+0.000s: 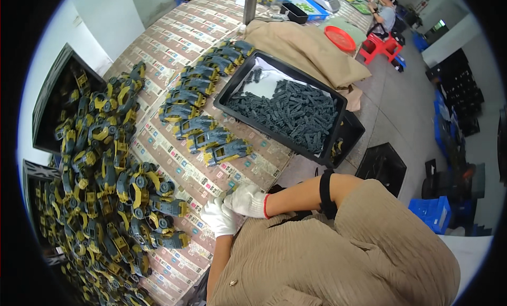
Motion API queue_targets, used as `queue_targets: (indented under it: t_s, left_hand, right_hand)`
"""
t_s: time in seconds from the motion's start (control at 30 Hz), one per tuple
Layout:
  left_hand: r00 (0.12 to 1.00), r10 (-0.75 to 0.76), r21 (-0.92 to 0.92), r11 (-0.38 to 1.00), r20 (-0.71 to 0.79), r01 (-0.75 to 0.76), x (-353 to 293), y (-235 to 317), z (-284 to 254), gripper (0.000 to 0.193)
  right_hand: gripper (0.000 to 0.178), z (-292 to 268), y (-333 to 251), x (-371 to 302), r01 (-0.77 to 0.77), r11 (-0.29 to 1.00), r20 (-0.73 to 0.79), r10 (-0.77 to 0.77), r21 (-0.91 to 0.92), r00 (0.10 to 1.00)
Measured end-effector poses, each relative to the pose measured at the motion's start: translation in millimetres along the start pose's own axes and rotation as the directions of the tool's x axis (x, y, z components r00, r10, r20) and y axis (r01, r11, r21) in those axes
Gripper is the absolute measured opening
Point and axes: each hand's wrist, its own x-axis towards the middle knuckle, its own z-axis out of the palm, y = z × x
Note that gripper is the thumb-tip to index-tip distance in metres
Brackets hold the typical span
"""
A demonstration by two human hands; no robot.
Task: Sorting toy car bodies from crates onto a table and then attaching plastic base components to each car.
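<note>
Head view, clock face centred on the joined gloves, 12 toward the top edge. Left hand (218, 217) and right hand (246, 201), both in white gloves, meet at the near edge of the patterned tabletop (269, 157); left forearm enters from 6, right from 3. Grip: fingers curled in and gathered against each other; a small grey-green patch (231, 191) shows at the upper side of the right glove, but cannot tell whether it is a pinched part, as the gloves cover most of it. Nearest candidate: the end toy vehicle (227, 152) of the curved row (193, 84), at 12 from the gloves and apart from them, long axis lying close to 9–3, its right end slightly raised toward 2. Right hand is a little nearer to it. Second candidate: a loose toy vehicle (170, 206) at the fringe of the heap (103, 163), at 9, long axis also about 9–3, one end facing the gloves; left hand nearer. Black tray (224, 101) of dark pieces (288, 113) at 1, beyond the right glove. Judgement: vehicle to the left hand, tray to the right would keep the forearms uncrossed.
</note>
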Motion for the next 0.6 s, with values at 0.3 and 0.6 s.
queue_targets:
  t_s: [0.3, 0.6]
  left_hand:
    - [0.988, -0.048, 0.06, 0.997, 0.144, 0.039, 10.1, 20.0, -33.0, 0.027]
    - [0.993, -0.118, -0.019, 0.993, 0.013, 0.119, -1.4, 12.7, -13.6, 0.018]
  right_hand:
    - [0.021, -8.6, 3.0, 0.0, -0.1, 0.962, 0.036, 0.094, 0.253, 0.995]
    - [0.029, -44.6, 10.0, -6.1, -0.176, 0.961, 0.245, 0.122, 0.214, 0.962]
